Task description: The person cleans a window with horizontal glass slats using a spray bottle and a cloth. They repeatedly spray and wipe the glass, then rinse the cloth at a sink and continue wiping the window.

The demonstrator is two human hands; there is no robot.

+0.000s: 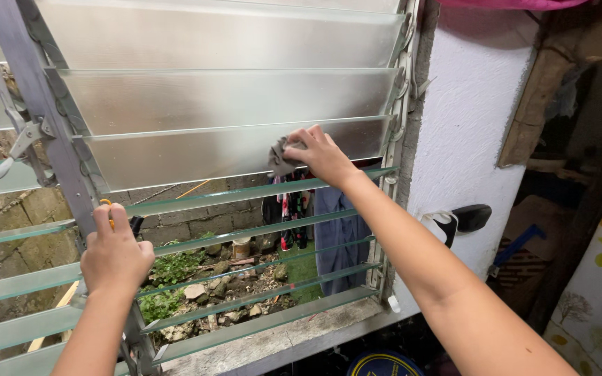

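The right hand [322, 154] pinched a soft, limp grey cloth [280, 159] against a fragile glass slat [196, 150] — the left hand [115, 256], fingers closed, gripped the metal mullion [50, 139].

Right hand [322, 154], centre frame, presses a small grey cloth [280, 159] against a frosted glass louvre slat [196, 154]; fingers curled over the cloth. Left hand [115, 256], lower left, grips the grey metal window frame post [50, 132]; something yellow [109, 209] shows by its fingertips, unclear what. Lower slats [245, 268] tilted open. Through them: rubble and green weeds [175, 271], hanging clothes [336, 233]. White wall [465, 139] at right of frame.
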